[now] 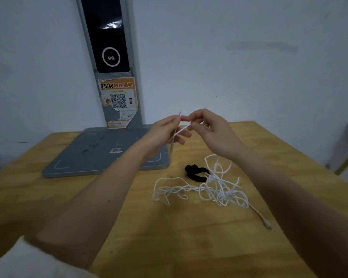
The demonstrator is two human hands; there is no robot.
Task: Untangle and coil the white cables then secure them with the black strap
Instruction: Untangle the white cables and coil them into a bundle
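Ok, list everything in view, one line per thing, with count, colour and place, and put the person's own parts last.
white cables: one tangled heap, white, on the table right of centre; one strand lifted between the hands
cable plug end: one, white, lying on the table at the heap's near right
black strap: one, black, on the table just behind the heap, touching it
table: one, yellow wood, filling the lower view
stand base: one, grey, flat on the table's far left
upright panel: one, grey frame with black face, rising from the base against the wall
QR sticker: one, orange and white, torn, on the panel's lower part
wall: pale, behind the table
left hand: pinches the lifted strand
right hand: pinches the same strand
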